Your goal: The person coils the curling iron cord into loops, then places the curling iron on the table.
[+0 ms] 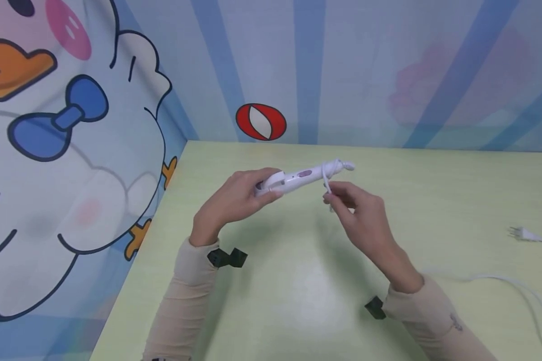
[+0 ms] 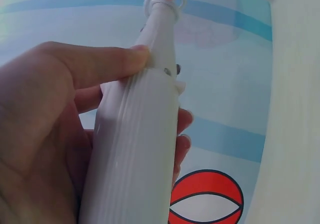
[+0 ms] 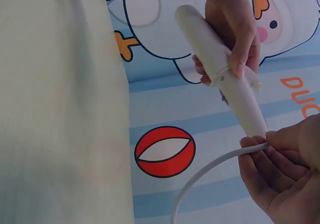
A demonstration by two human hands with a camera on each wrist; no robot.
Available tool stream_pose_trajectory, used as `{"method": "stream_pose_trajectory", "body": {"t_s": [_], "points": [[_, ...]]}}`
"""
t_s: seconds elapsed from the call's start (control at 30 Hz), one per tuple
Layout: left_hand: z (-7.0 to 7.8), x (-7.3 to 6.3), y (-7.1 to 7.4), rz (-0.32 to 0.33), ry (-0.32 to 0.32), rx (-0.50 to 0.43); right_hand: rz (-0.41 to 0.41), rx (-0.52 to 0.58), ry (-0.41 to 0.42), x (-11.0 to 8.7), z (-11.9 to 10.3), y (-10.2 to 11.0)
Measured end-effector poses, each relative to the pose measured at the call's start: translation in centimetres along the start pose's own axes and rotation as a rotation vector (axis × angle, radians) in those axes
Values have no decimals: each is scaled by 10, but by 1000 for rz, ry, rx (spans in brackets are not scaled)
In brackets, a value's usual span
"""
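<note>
A white curling iron (image 1: pixel 293 181) is held above the table, tilted with its cord end up to the right. My left hand (image 1: pixel 237 198) grips it around the clamp side, thumb along the body; in the left wrist view the thick ribbed barrel (image 2: pixel 135 144) fills the middle. Some of the white power cord (image 1: pixel 325 175) is looped around the narrow handle end. Between thumb and fingertips, my right hand (image 1: pixel 366 218) pinches the cord just below that end. The right wrist view shows the pinched cord (image 3: pixel 205 169) curving away downward.
On the right of the pale green table (image 1: pixel 298 311) lies a two-pin plug (image 1: pixel 524 233). A slack length of white cord (image 1: pixel 506 278) curves toward the table's right side. Printed cartoon walls (image 1: pixel 343 75) stand at the back and left.
</note>
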State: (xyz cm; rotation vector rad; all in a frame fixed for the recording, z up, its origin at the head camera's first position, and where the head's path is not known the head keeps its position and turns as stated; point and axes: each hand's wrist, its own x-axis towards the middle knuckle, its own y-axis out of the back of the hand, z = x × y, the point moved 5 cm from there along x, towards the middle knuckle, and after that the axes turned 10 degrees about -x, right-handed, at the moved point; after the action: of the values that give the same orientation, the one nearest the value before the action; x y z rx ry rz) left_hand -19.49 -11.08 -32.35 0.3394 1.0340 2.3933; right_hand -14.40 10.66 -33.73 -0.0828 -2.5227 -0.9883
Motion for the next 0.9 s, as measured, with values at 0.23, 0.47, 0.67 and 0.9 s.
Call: {"method": "stream_pose_trajectory", "body": {"t_s": [0.23, 0.47, 0.67, 0.9], "points": [[5, 1, 7, -34, 4, -8, 10, 75, 65, 0, 14, -11], [9, 0, 10, -63, 22, -74, 14, 83, 210, 3, 39, -21], [14, 0, 7, -104, -11, -126, 103, -94, 379, 14, 51, -13], [22, -2, 4, -159, -42, -159, -4, -200, 410, 28, 45, 7]]}}
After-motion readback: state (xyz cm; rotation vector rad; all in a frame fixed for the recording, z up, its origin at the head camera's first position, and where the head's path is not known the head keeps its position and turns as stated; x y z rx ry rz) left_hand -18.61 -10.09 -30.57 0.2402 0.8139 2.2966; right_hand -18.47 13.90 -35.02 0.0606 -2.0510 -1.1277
